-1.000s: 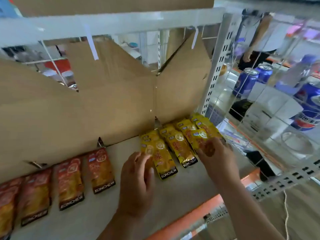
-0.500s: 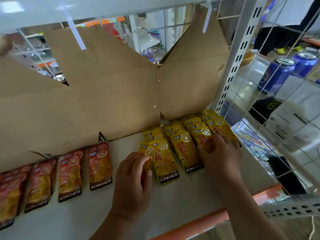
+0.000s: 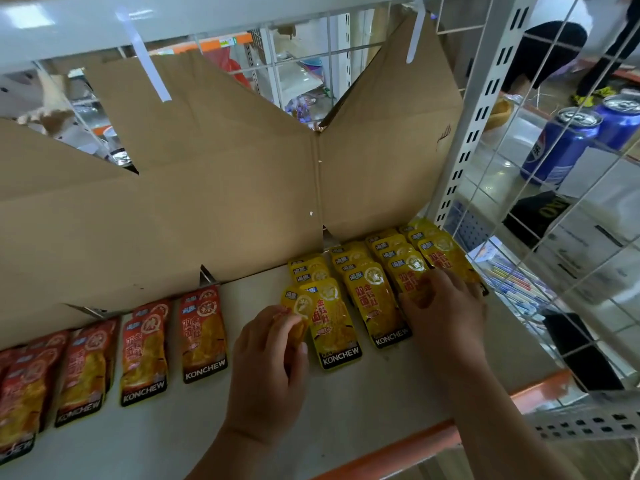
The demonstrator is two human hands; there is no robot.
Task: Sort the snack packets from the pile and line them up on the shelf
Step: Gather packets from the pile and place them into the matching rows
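Observation:
Several yellow KONCHEW snack packets (image 3: 374,299) lie in overlapping rows at the right of the white shelf (image 3: 194,431). Several red KONCHEW packets (image 3: 142,358) line the left part. My left hand (image 3: 270,368) pinches a yellow packet (image 3: 298,313) by its lower edge at the left end of the yellow group. My right hand (image 3: 446,310) lies over the lower ends of the rightmost yellow rows, fingers curled down on them and hiding them; its grip cannot be made out.
Brown cardboard flaps (image 3: 214,188) stand along the back of the shelf. A white perforated upright (image 3: 474,116) and wire mesh (image 3: 568,237) close the right side, with blue cans (image 3: 561,147) beyond. An orange strip (image 3: 415,441) edges the shelf front.
The view has drawn closer to the shelf. Both hands stay on the yellow packets; the left hand's fingers have slid up onto the leftmost yellow packet.

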